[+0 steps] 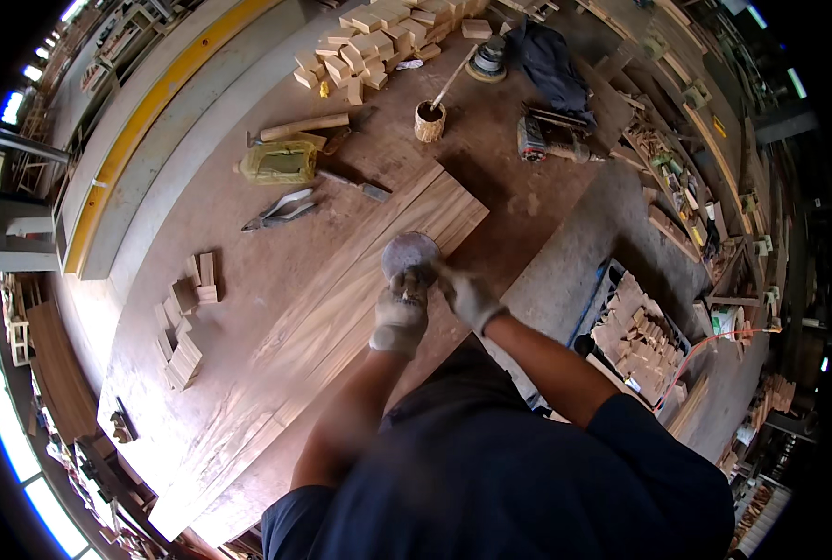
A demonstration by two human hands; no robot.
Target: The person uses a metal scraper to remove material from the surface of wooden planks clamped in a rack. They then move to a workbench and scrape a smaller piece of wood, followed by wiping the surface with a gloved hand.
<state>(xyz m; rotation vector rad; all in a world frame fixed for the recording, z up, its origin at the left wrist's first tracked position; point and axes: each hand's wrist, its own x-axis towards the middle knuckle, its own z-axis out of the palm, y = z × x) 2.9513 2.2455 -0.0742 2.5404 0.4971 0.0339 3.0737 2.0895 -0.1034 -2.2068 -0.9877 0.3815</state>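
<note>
Gloved left hand (399, 322) and right hand (467, 297) together, seemingly clenched (forearms bare).

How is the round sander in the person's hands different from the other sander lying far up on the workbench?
The held sander is gripped by the gloved left hand and right hand, with its disc pressed flat on the long wooden board. The idle sander sits alone, untouched, on the bare workbench near stacked wood blocks. The held one looks bigger, being closer. Both have round discs facing down.

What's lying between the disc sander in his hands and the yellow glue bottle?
In the head view, metal pliers lie between the sander and the bottle, on the workbench.
</note>
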